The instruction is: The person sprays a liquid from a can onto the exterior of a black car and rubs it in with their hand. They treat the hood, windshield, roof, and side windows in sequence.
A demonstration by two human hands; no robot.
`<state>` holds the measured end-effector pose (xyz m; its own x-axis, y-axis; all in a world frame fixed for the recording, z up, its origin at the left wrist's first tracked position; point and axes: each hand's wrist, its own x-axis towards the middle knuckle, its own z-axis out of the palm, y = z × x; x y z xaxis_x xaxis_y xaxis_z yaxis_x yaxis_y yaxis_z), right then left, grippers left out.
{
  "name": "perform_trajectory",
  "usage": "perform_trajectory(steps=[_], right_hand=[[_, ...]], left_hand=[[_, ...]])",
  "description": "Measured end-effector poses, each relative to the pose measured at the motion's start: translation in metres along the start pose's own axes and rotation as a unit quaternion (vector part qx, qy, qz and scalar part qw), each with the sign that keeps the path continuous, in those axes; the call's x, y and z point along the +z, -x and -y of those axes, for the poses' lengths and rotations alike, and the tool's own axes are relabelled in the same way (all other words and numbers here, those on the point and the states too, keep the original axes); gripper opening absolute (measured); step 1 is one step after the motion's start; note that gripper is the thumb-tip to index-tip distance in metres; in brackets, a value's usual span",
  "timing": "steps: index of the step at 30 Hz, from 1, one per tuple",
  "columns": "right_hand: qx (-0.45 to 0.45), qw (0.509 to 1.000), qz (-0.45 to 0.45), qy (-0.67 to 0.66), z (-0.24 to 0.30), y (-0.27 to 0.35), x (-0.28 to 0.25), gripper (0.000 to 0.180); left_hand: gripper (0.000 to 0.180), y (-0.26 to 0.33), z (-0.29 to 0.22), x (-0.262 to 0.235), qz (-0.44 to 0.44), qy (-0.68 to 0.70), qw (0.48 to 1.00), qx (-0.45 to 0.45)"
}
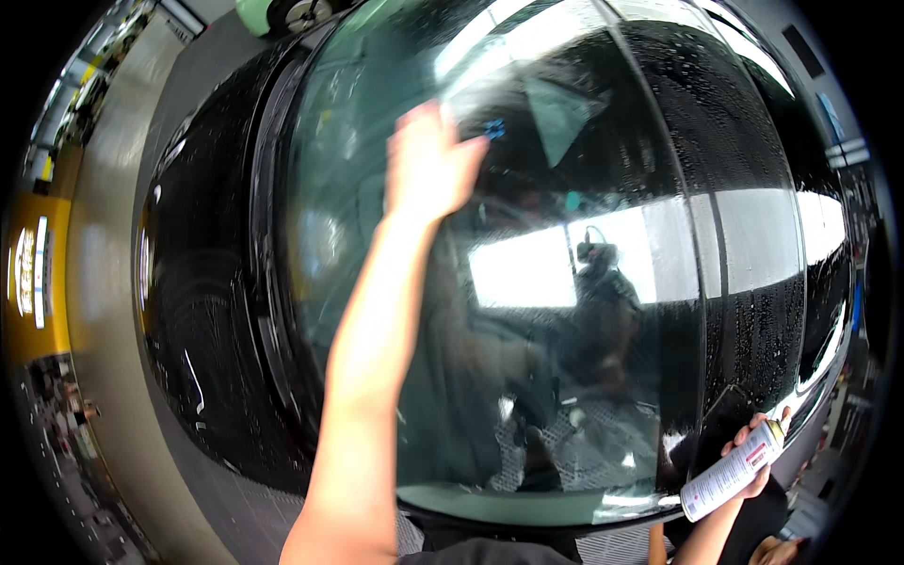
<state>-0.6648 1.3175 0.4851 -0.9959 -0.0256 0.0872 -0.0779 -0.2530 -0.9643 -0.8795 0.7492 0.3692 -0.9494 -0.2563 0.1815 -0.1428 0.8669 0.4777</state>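
Observation:
My left arm stretches far out over the windshield [527, 358] of a black car. At the upper part of the glass, my left hand [428, 165] is at or just above the surface. Motion smears its fingers, so I cannot make out whether anything is under them. A whitish streaky haze lies on the glass just beyond it. Low on the right, my right hand [756, 482] is wrapped round a white spray can [725, 480] with a gold-coloured top rim. The can is tilted, its top toward the upper right, beside the roof edge.
The black hood [202, 282] lies to the left, the roof [744, 245] with water drops to the right. A small blue mark [494, 130] shows at the glass near my left hand. A light-green car [259, 14] stands beyond. Part of a person [774, 551] shows low on the right.

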Motion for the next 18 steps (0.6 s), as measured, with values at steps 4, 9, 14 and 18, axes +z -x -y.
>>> perform_trajectory(steps=[4, 9, 14, 18], right_hand=[[0.034, 0.995, 0.065, -0.064, 0.002, -0.004, -0.001, 0.098], [0.024, 0.999, 0.032, -0.027, 0.003, 0.006, 0.008, 0.101], [0.027, 0.999, 0.035, -0.018, 0.004, -0.001, 0.006, 0.106], [0.007, 1.000, 0.007, -0.018, -0.001, 0.005, 0.012, 0.105]], left_hand=[[0.079, 0.049, -0.161, 0.031, -0.091, 0.031, 0.966, 0.240], [0.079, 0.101, -0.059, 0.023, -0.032, 0.022, 0.990, 0.136], [0.073, 0.269, 0.303, 0.040, -0.088, 0.071, 0.941, -0.319], [0.073, 0.345, 0.305, 0.055, -0.061, 0.052, 0.872, -0.484]])
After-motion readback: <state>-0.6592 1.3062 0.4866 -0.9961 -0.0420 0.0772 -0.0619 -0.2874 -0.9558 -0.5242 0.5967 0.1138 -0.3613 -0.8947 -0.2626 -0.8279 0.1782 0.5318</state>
